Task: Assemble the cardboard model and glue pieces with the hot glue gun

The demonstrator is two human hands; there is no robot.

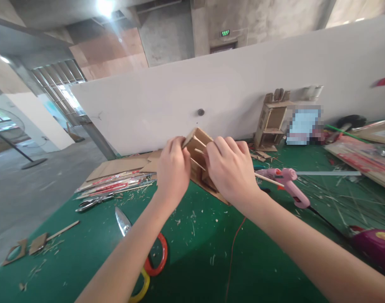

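Observation:
A small open cardboard box point(199, 172) is held tilted above the green table. My left hand point(174, 164) is closed around its left side. Thin wooden sticks point(199, 162) cross the box's opening, and my right hand point(232, 166) is closed over them at the right side. One stick point(270, 179) extends to the right beyond this hand; whether it is the same piece as one at the opening is hidden by the fingers. My right hand also covers part of the box, so I cannot tell whether its fingers press on the cardboard.
Scissors point(161, 256) lie under my left forearm, with pliers point(93, 203) farther left. A pink glue gun point(291, 185) with a glue stick stands at right. Behind it is a cardboard tower point(271, 122). A white partition point(154, 105) borders the table point(192, 248).

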